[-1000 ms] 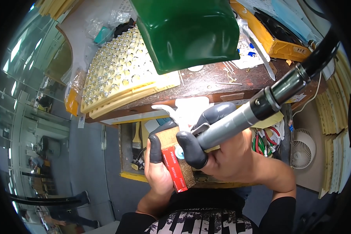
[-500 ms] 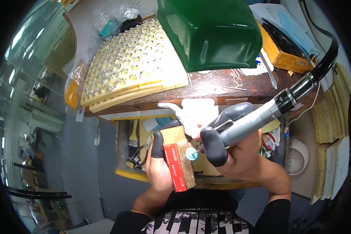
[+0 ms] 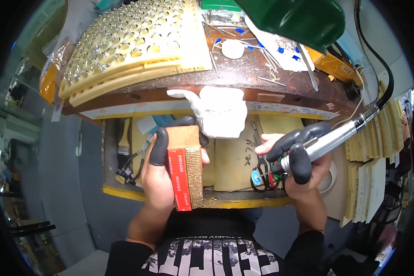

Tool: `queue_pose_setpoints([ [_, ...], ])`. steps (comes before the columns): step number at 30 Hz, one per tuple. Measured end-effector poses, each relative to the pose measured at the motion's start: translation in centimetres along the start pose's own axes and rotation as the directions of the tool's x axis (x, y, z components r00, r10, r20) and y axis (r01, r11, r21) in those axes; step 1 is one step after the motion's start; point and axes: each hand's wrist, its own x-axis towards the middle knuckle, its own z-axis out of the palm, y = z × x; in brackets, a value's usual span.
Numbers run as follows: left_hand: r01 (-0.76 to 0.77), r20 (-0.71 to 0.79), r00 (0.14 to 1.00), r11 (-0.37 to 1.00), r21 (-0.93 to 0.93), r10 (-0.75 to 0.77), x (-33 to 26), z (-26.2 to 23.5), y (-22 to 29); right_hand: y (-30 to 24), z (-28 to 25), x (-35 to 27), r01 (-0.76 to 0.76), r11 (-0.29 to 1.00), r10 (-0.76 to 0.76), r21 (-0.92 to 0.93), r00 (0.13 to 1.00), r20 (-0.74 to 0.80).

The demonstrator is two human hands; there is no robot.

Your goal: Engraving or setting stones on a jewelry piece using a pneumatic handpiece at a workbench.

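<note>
My left hand (image 3: 156,184) wraps round a brown rectangular block (image 3: 194,177) with a red printed label and a rough, gold-coloured woven-looking side. Black finger covers sit on several of its fingertips. To the right, my right hand (image 3: 306,177) grips a silver rotary handpiece (image 3: 332,143) like a thick pen, its fingers also in black covers. A small light-blue disc (image 3: 256,177) is on the tip of the handpiece, apart from the block. Between and beyond the hands, a white piece with a finger-like arm (image 3: 223,112) juts from the bench edge.
Stacked pale trays of rings (image 3: 129,46) stand on the bench at the left. A green lamp shade (image 3: 303,20) hangs at upper right. Below lies an open drawer (image 3: 234,201) with a brush (image 3: 123,138) and scissors. A black cable (image 3: 385,69) runs up from the handpiece.
The disc was against or very near the block's rough side; now my right hand has drawn it away to the right. My left hand still holds the block. The whole view has shifted.
</note>
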Motion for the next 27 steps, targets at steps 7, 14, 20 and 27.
queue_pose_setpoints([
  [7, 0.111, -0.029, 0.993, 0.993, -0.049, -0.112, 0.2, -3.0, -0.4, 2.0, -2.0, -3.0, -0.069, 0.997, 0.070, -0.031, 0.998, 0.007],
  [14, 0.157, -0.087, 0.982, 0.982, -0.103, -0.166, 0.1, -5.6, -0.7, 3.3, -1.2, -3.9, -0.113, 0.993, 0.112, -0.031, 0.993, -0.026],
  [20, 0.157, -0.139, 0.975, 0.982, -0.107, -0.171, 0.0, -7.2, -0.3, 3.6, -1.1, -4.2, -0.103, 0.992, 0.102, -0.067, 0.995, -0.022],
  [27, 0.139, -0.248, 0.953, 0.978, -0.154, -0.175, 0.1, -7.3, -0.2, 3.4, -1.7, -4.6, -0.113, 0.988, 0.104, -0.108, 0.991, -0.086],
])
